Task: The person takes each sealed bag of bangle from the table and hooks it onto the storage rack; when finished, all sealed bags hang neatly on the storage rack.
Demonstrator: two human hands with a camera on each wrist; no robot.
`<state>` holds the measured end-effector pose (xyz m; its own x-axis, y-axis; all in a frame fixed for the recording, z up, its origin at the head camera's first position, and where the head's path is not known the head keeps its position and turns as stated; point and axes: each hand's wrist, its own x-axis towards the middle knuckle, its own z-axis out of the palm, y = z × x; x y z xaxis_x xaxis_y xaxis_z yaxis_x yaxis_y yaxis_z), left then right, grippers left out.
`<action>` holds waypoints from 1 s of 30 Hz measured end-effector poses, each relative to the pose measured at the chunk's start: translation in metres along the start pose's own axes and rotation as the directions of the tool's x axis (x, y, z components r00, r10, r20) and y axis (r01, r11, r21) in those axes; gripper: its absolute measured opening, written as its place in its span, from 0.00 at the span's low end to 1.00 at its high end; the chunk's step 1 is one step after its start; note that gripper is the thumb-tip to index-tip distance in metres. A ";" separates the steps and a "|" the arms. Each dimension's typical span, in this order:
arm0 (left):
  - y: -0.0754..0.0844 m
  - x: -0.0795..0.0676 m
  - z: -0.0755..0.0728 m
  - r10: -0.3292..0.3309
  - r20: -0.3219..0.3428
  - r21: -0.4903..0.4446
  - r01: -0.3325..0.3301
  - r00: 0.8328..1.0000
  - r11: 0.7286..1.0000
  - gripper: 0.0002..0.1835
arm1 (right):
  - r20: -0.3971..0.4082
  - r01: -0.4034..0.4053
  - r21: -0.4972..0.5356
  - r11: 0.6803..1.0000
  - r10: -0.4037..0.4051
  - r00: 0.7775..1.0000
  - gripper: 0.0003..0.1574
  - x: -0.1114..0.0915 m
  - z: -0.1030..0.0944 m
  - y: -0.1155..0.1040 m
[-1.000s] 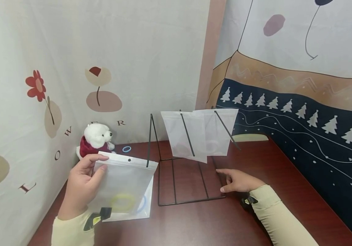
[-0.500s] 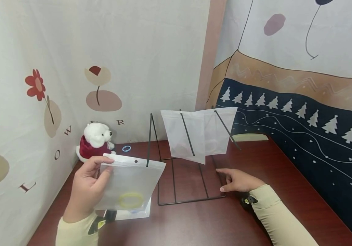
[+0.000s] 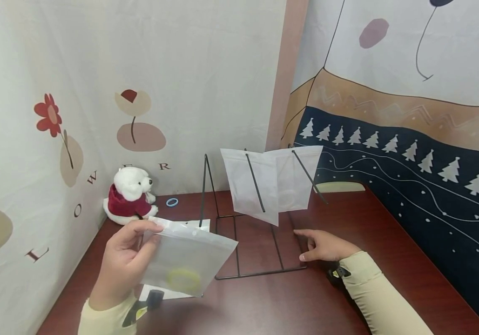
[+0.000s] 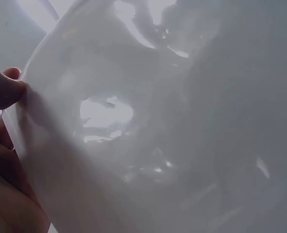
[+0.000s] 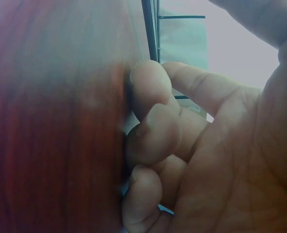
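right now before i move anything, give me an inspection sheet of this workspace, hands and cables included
Surface: dark reddish-brown table.
Job's things: black wire rack with two pale pouches on its hooks; held pouch shows a yellow ring; white item behind it, mostly hidden.
Clutter: plush bear in red and blue ring, toward the back left.
Hands: left hand pinches the held pouch's upper corner; right hand is at the rack's near right corner.
Cables: nothing seen.
Surroundings: pale flower-print backdrop; navy tree-print backdrop at right.
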<state>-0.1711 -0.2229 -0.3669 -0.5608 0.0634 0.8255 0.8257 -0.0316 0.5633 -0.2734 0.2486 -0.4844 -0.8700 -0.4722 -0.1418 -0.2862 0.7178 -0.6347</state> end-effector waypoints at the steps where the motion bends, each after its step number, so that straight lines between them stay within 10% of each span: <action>1: 0.000 -0.001 0.001 0.002 -0.004 -0.023 -0.002 1.000 1.000 0.21 | 0.000 0.000 -0.001 1.000 0.000 1.000 0.52 0.000 0.000 0.000; 30: -0.005 -0.001 0.013 -0.050 -0.028 0.126 0.053 0.998 0.991 0.19 | 0.000 0.018 0.002 1.000 -0.018 1.000 0.51 0.000 0.000 0.001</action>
<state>-0.1735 -0.2097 -0.3707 -0.6028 0.0372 0.7970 0.7959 0.0981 0.5974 -0.2737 0.2492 -0.4854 -0.8645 -0.4853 -0.1306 -0.3011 0.7082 -0.6386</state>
